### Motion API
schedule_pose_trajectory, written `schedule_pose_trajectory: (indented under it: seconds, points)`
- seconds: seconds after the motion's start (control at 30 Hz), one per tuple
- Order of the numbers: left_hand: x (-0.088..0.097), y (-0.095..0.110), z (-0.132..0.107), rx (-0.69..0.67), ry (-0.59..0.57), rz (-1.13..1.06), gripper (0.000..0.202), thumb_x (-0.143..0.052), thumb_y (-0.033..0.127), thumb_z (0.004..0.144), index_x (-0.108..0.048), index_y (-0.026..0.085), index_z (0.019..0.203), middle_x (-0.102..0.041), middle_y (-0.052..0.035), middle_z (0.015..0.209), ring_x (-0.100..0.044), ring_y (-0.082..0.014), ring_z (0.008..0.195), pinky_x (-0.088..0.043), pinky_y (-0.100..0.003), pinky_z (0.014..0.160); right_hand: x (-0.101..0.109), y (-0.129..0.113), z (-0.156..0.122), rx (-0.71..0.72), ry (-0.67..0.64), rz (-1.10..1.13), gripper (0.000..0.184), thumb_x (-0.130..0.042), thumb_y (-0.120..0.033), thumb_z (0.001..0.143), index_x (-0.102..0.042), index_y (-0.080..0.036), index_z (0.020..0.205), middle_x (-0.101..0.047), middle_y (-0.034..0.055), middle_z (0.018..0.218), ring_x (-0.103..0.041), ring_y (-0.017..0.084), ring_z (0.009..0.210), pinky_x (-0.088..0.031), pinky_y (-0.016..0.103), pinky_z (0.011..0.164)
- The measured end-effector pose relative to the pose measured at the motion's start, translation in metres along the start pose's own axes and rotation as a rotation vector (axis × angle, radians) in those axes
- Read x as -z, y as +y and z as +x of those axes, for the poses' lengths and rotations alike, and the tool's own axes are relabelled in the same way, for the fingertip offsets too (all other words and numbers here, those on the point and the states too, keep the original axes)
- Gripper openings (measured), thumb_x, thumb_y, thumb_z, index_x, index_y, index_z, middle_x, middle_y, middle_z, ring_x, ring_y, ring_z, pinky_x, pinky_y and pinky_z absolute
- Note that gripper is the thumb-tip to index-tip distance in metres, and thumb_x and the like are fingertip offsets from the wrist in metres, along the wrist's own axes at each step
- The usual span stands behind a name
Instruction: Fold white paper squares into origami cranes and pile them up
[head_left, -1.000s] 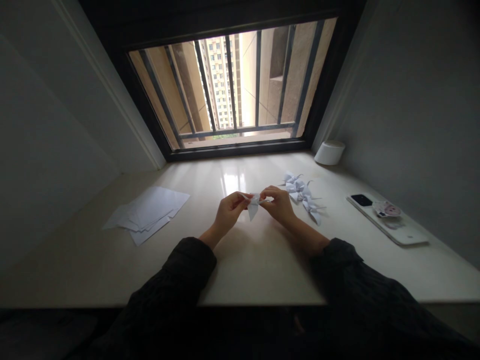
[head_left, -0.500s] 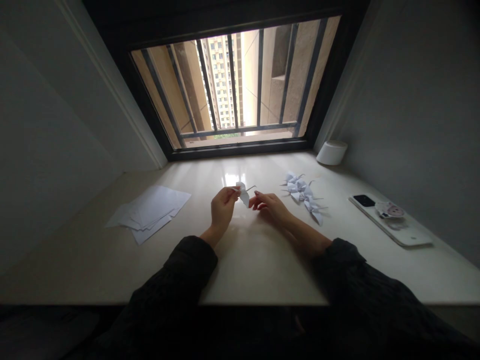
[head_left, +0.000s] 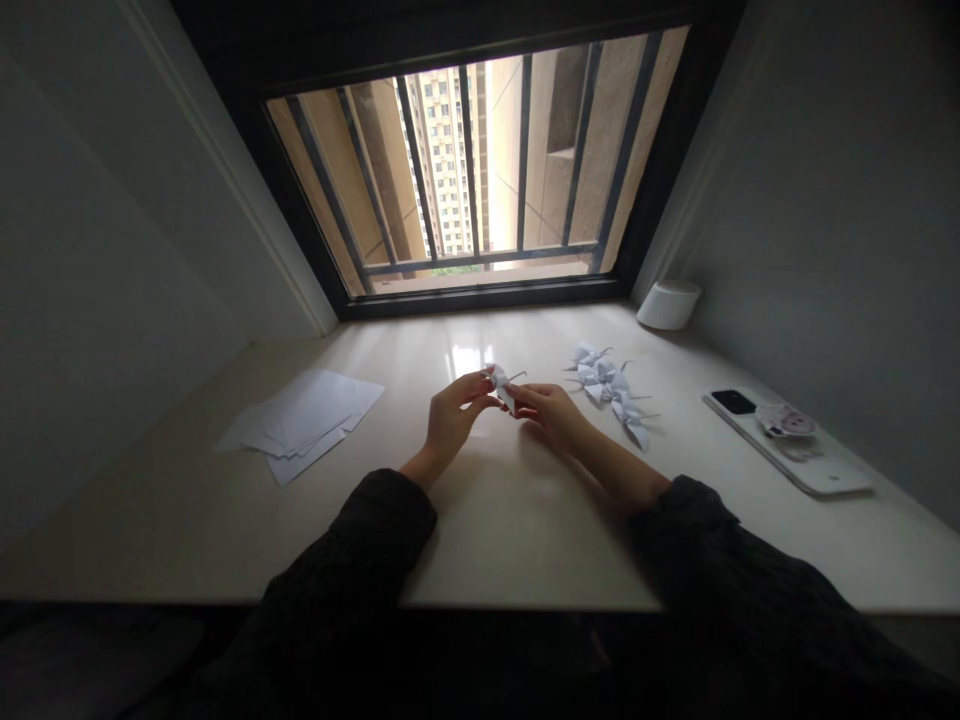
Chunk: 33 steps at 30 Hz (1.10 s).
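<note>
A small white paper crane (head_left: 501,380) is held just above the tabletop, near the window's reflection. On its left side, my left hand (head_left: 456,408) has its fingertips at the crane's wing and the thumb curved in below. My right hand (head_left: 551,412) pinches the other wing between thumb and fingers. The crane's thin pointed tip sticks out to the right, over the right fingertips. Parts of the folded body are hidden behind the fingers.
Several finished paper cranes (head_left: 606,385) lie clustered to the right of my hands. A loose stack of white paper sheets (head_left: 307,420) is on the left. A white phone (head_left: 795,445) lies at the right, and a white cylindrical object (head_left: 667,306) stands by the barred window (head_left: 480,170).
My right hand has moved in and taken hold of the crane's right wing. My left hand has shifted slightly right, its thumb dropping lower. The view has shifted slightly.
</note>
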<state>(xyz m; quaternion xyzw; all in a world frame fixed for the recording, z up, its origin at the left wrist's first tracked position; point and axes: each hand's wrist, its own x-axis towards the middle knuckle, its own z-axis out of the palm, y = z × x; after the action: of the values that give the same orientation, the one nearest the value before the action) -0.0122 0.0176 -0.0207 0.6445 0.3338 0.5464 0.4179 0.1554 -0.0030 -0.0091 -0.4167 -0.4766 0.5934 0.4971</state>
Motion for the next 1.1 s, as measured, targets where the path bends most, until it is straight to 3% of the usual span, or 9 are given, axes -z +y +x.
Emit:
schedule_pose_trajectory:
  seconds: [0.17,0.4,0.67,1.1]
  points:
    - [0.003,0.004,0.0,-0.055,-0.01,0.142,0.03,-0.072,0.031,0.072,-0.069,0.018,0.099,-0.07,-0.0083,0.105,-0.069,-0.0217,0.089,-0.057,-0.04,0.085,0.001,0.0,0.0,0.014,-0.016,-0.026,0.036,-0.07,-0.048,0.068,-0.062,-0.017,0.053,-0.057,0.0006,0.06,-0.05,0.012,0.062,-0.038,0.028,0.065]
    - [0.002,0.008,-0.001,-0.079,0.007,0.175,0.022,-0.071,0.031,0.073,-0.07,0.018,0.09,-0.071,-0.0078,0.103,-0.069,-0.0208,0.087,-0.057,-0.038,0.085,0.001,0.0,0.0,0.022,-0.022,-0.073,0.04,-0.069,-0.052,0.068,-0.057,-0.017,0.051,-0.053,-0.0015,0.055,-0.044,0.01,0.055,-0.036,0.027,0.061]
    - [0.003,0.008,-0.003,-0.094,0.052,0.28,0.034,-0.07,0.031,0.073,-0.068,0.02,0.105,-0.072,-0.0071,0.1,-0.07,-0.0186,0.081,-0.058,-0.034,0.078,-0.004,0.001,-0.001,0.016,-0.074,-0.105,0.037,-0.071,-0.051,0.067,-0.064,-0.017,0.054,-0.058,0.0007,0.056,-0.047,0.01,0.056,-0.036,0.027,0.059]
    - [0.0,0.007,-0.004,-0.12,0.084,0.337,0.02,-0.067,0.024,0.076,-0.071,0.022,0.096,-0.073,-0.0044,0.093,-0.07,-0.019,0.08,-0.057,-0.032,0.075,-0.014,0.007,-0.006,-0.008,0.009,-0.052,0.034,-0.073,-0.051,0.063,-0.072,-0.017,0.067,-0.067,0.0058,0.069,-0.049,0.012,0.059,-0.037,0.026,0.058]
